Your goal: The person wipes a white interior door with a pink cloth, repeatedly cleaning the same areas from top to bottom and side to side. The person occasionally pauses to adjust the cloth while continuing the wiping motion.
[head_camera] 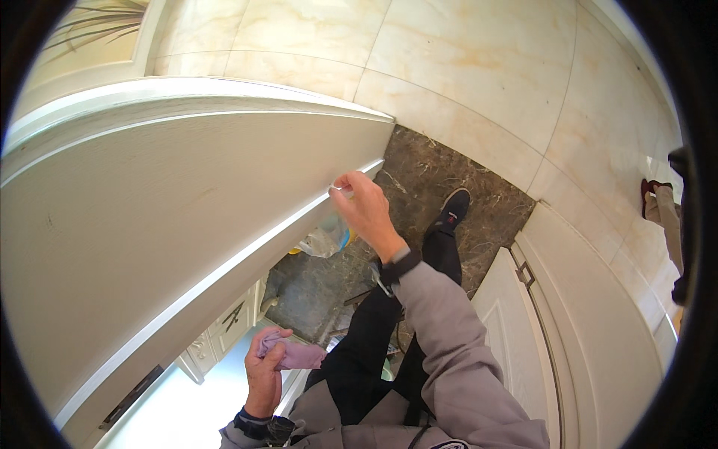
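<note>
My left hand (263, 365) is closed around a folded pink cloth (303, 354), low in the picture near my lap. Out in front, my right hand (364, 210) touches the white ledge (280, 227) along a pale panel (185, 179) with its thumb and bent fingers. Whether anything small sits between those fingertips cannot be told. Beneath the right hand, partly covered by it, lies a clear plastic bag (324, 241) with blue and yellow parts.
Dark marble floor (415, 163) meets light tiles (449, 56). A white door (513, 331) with a metal hinge stands at right. White cabinet drawers (233, 314) show at lower left. Another person's legs (664, 213) are at the far right edge.
</note>
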A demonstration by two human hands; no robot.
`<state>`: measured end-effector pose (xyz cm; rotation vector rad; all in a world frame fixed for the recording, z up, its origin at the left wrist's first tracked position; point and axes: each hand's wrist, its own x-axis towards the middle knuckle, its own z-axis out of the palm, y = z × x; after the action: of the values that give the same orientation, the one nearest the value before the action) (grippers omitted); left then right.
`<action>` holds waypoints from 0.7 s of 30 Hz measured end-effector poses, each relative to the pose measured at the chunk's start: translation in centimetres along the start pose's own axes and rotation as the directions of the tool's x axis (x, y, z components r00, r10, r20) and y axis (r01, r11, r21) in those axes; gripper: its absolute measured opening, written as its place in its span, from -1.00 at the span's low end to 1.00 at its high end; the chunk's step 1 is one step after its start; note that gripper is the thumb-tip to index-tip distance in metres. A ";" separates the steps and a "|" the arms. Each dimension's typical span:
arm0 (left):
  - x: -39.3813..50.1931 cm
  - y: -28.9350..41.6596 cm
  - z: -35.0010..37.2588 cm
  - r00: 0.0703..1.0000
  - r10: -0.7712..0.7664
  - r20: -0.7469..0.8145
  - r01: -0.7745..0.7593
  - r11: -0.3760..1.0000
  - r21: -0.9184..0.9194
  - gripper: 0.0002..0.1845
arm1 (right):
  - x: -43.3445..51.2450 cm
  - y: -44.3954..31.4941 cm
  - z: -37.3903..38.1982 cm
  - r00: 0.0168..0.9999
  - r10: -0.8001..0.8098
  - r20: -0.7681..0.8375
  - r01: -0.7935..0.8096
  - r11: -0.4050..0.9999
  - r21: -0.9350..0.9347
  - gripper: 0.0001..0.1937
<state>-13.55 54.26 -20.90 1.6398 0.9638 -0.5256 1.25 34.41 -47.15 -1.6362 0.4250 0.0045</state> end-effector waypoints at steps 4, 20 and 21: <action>-0.2 0.3 -0.6 1.000 -0.012 0.018 0.013 1.000 -0.025 -0.62 | 1.4 0.9 1.4 0.953 0.242 0.184 -0.246 0.969 0.001 -0.82; 0.1 0.2 -1.8 0.999 -0.028 -0.015 0.028 1.000 -0.012 -0.61 | 0.7 2.2 3.4 0.965 0.259 -0.039 -0.259 0.966 0.014 -0.81; 0.1 0.2 -1.8 0.999 -0.031 -0.031 0.031 1.000 0.004 -0.61 | 0.8 2.2 3.4 0.969 0.242 -0.041 -0.242 0.970 -0.003 -0.81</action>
<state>-13.61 55.94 -20.32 1.6437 1.0127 -0.5256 2.20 37.38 -49.86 -1.5852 0.6548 0.1568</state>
